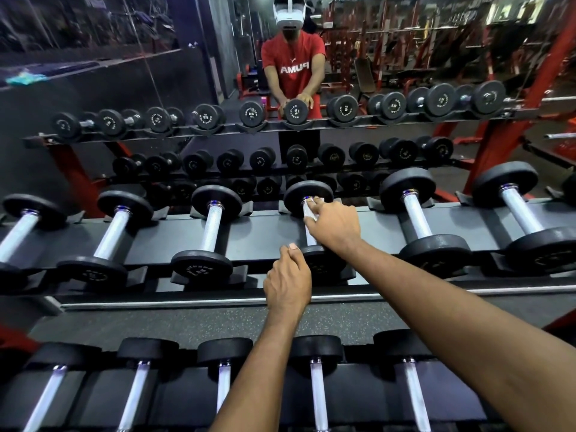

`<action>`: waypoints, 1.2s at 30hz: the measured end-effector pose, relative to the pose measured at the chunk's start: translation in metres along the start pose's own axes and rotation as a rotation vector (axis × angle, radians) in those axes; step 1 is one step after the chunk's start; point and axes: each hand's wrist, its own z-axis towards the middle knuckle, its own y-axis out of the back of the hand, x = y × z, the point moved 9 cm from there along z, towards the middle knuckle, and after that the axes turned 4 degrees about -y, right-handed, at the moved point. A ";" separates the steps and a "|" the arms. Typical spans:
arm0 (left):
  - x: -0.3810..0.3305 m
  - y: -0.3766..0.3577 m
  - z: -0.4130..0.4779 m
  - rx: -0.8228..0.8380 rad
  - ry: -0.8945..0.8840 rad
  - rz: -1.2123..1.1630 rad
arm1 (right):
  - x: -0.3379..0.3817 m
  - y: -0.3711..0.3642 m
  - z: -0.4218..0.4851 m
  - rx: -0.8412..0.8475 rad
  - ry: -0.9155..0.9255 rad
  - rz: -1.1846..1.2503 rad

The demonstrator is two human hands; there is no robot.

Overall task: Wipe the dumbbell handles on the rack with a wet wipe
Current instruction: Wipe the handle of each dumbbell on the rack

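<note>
Several black dumbbells with silver handles lie in a row on the top shelf of the rack (268,224). My right hand (335,227) grips the handle of the fourth dumbbell (308,196) from the left, with a white wet wipe (311,210) wrapped round the handle under its fingers. My left hand (288,283) holds the near weight head of that same dumbbell (327,266), thumb on top. Most of this handle is hidden by my right hand.
Neighbouring dumbbells sit close on both sides, one at the left (210,227) and one at the right (419,222). A lower shelf (274,391) holds more dumbbells below my arms. A mirror (187,88) behind the rack reflects the gym and a person in a red shirt.
</note>
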 end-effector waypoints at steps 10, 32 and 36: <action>-0.001 0.001 0.000 -0.003 0.006 -0.010 | -0.002 0.002 -0.004 0.010 -0.021 0.142; -0.001 0.001 0.003 -0.034 -0.010 0.063 | -0.018 -0.100 0.032 0.358 -0.733 1.670; -0.001 0.002 0.003 -0.055 0.001 0.074 | -0.019 -0.096 0.027 0.327 -0.789 1.706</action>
